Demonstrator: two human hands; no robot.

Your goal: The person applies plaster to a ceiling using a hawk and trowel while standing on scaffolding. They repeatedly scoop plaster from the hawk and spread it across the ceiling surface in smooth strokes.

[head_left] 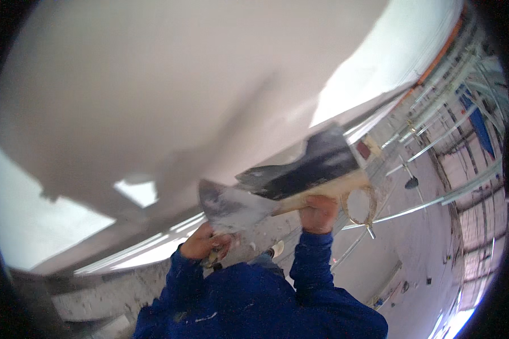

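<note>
My left hand [205, 243] is closed, seemingly on the handle of a broad putty knife [237, 208]; the fingers hide most of that handle. Pale grey-white paste smears the knife's flared blade. In my right hand [319, 213] is a wide spreading blade [308, 169], gripped by the light wood-coloured strip along its near edge. Its dark face carries whitish material at the upper side. The two tools meet or overlap in front of my chest; blur hides whether they touch. Beside my right hand is a tan ring [360, 205]; I cannot tell whether it is attached to the blade.
A large smooth pale wall [152, 85] rises close ahead, with shadows and bright sunlit patches. To the right lies a dusty grey floor [418, 248] with scattered bits and a long pale pole [413, 210]. Metal framing [481, 118] stands at the far right.
</note>
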